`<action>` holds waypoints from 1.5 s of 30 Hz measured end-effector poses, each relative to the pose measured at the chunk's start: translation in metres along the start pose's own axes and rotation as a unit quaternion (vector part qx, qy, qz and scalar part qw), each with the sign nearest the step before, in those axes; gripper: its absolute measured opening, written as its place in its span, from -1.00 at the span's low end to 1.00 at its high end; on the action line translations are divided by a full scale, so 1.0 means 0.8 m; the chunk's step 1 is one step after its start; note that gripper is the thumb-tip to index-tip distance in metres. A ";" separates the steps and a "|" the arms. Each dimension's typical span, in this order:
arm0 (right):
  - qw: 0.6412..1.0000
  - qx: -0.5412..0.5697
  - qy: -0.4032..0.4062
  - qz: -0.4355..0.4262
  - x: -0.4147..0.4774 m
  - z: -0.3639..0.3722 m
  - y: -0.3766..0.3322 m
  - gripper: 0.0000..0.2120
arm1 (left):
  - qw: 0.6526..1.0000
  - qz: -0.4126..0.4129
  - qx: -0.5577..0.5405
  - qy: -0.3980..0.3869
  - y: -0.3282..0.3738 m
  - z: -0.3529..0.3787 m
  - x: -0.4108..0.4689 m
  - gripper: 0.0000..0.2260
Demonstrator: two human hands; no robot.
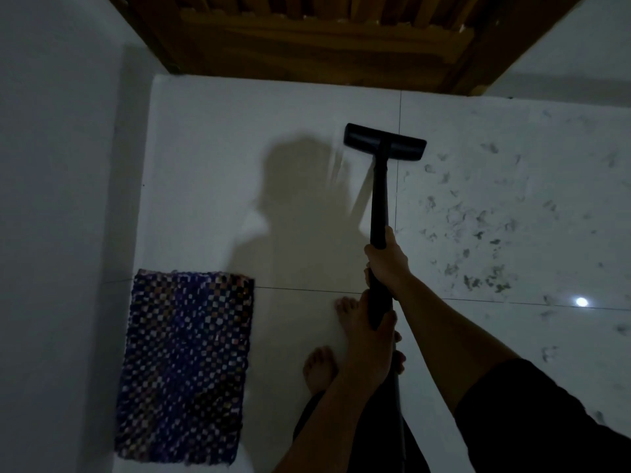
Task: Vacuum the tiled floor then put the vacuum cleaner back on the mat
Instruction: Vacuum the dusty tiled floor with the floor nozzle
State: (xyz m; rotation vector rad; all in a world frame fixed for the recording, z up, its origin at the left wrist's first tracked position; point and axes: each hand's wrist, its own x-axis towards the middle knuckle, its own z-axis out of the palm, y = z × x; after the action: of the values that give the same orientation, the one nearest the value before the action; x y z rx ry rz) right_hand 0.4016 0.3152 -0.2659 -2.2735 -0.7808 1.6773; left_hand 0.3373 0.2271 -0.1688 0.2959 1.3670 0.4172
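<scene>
Vacuum wand (379, 199) runs long axis straight ahead from hands to floor head (386, 141) on tile seam. Right hand (387, 259) clenched higher on wand, nearer head; left hand (370, 339) clenched below. Debris (478, 240) lies right — mat (184, 363) left.

You are working in a dim room, and the whole picture comes out dark, grainy and bluish. The light sits behind and above you: it throws your shadow (307, 206) forward over the tiled floor (239, 131), just left of your hands. A small bright spot of glare (582, 302) shines on the glossy tile to the right of your right hand (387, 259). Your left hand (370, 346) is murky and soft-edged. Streaky blur trails beside the vacuum cleaner (380, 199) wand beyond your hands. The wide lens bends the wall (51, 199) and the edges of the door (324, 35).
</scene>
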 end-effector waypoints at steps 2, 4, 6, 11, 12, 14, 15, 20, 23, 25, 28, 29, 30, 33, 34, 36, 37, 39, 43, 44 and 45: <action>1.000 0.001 0.003 -0.003 -0.003 0.000 -0.001 -0.51 | 1.000 0.003 0.004 -0.003 0.000 -0.001 -0.002 -0.61; 1.000 0.004 0.004 -0.003 -0.006 -0.001 -0.002 -0.48 | 1.000 0.009 -0.001 -0.004 0.000 0.000 -0.005 -0.61; 1.000 0.008 0.003 -0.003 -0.008 0.000 -0.001 -0.47 | 1.000 0.005 -0.013 0.001 -0.002 0.000 -0.005 -0.61; 1.000 0.011 0.005 0.006 -0.013 0.004 0.007 -0.47 | 0.999 0.000 -0.032 -0.010 -0.011 -0.004 -0.010 -0.63; 1.000 0.013 0.005 0.006 -0.015 0.005 0.009 -0.47 | 1.000 0.004 -0.027 -0.015 -0.014 -0.006 -0.012 -0.64; 1.000 0.016 0.004 0.007 -0.019 0.005 0.013 -0.47 | 1.000 0.006 -0.006 -0.015 -0.018 -0.009 -0.015 -0.69; 1.000 0.018 0.004 0.007 -0.021 0.005 0.015 -0.47 | 1.000 0.007 0.006 -0.009 -0.020 -0.010 -0.017 -0.69; 1.000 0.015 0.008 -0.001 -0.030 0.004 0.024 -0.47 | 1.000 0.003 -0.018 -0.020 -0.028 -0.008 -0.029 -0.65; 1.000 0.012 0.004 -0.003 -0.038 0.002 0.028 -0.46 | 1.000 0.008 -0.015 -0.016 -0.031 -0.006 -0.038 -0.61; 1.000 0.008 0.004 -0.003 -0.043 0.002 0.033 -0.46 | 1.000 0.003 -0.016 -0.020 -0.036 -0.004 -0.044 -0.63; 1.000 0.004 0.003 0.000 -0.048 0.002 0.043 -0.44 | 1.000 0.010 -0.009 -0.016 -0.043 -0.002 -0.053 -0.65; 1.000 0.002 0.003 -0.001 -0.050 0.001 0.047 -0.44 | 1.000 0.018 -0.004 -0.017 -0.046 -0.002 -0.058 -0.66; 1.000 -0.001 0.003 -0.002 -0.052 0.001 0.051 -0.44 | 1.000 0.024 0.003 -0.019 -0.049 -0.001 -0.063 -0.66; 1.000 -0.008 0.001 -0.001 -0.058 -0.004 0.063 -0.46 | 0.998 0.041 0.033 -0.028 -0.052 0.002 -0.076 -0.68; 1.000 -0.010 0.001 0.001 -0.059 -0.005 0.066 -0.46 | 0.998 0.042 0.042 -0.028 -0.053 0.004 -0.078 -0.68; 1.000 -0.021 -0.003 0.004 -0.062 -0.008 0.072 -0.47 | 0.998 0.034 0.036 -0.027 -0.056 0.010 -0.081 -0.68; 1.000 -0.026 -0.002 0.004 -0.063 -0.010 0.075 -0.46 | 0.999 0.028 0.025 -0.021 -0.057 0.013 -0.084 -0.68; 1.000 -0.028 -0.004 0.001 -0.067 -0.014 0.081 -0.44 | 1.000 0.022 0.011 -0.005 -0.064 0.020 -0.088 -0.68; 0.999 -0.043 -0.009 -0.002 -0.078 -0.023 0.093 -0.43 | 1.000 0.006 -0.018 0.016 -0.084 0.036 -0.091 -0.67; 0.999 -0.045 -0.008 -0.003 -0.080 -0.025 0.097 -0.44 | 1.000 0.003 -0.026 0.018 -0.087 0.040 -0.093 -0.67; 0.999 -0.048 -0.010 -0.003 -0.083 -0.027 0.101 -0.44 | 0.999 0.003 -0.033 0.016 -0.091 0.043 -0.095 -0.67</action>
State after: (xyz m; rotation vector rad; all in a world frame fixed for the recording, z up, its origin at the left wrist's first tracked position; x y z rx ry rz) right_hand 0.4313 0.2156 -0.2417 -2.3178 -0.8915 1.6976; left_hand 0.3684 0.1294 -0.1277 0.2390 1.3807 0.4724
